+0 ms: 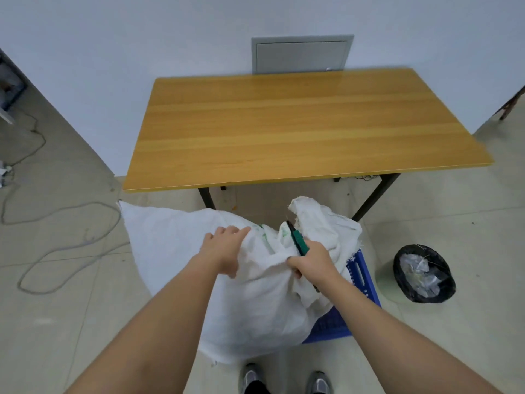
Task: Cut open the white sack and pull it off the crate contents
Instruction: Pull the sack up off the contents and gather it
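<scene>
Head view: I stand on a tiled floor looking down at a white sack (227, 294) that fills the lower middle of the picture, draped over a blue crate (360, 280) whose corner shows at about 4 o'clock from the sack. My left hand (224, 248) rests on top of the sack, fingers (237, 231) bunching a fold of cloth. My right hand (311, 261) is clenched around a green-handled cutter (297, 238), its dark tip pointing toward 11 o'clock into the gathered neck of the sack, and it also pinches some cloth. The sack looks like soft, light woven fabric, limp and wrinkly, frayed at the raised flap, so I judge it needs pulling taut to cut cleanly; the loose folds near the opening look the best places to grip. A bare wooden bench (298, 123) stands at 12 o'clock, and a black-lined bin (424, 273) at 3 o'clock.
</scene>
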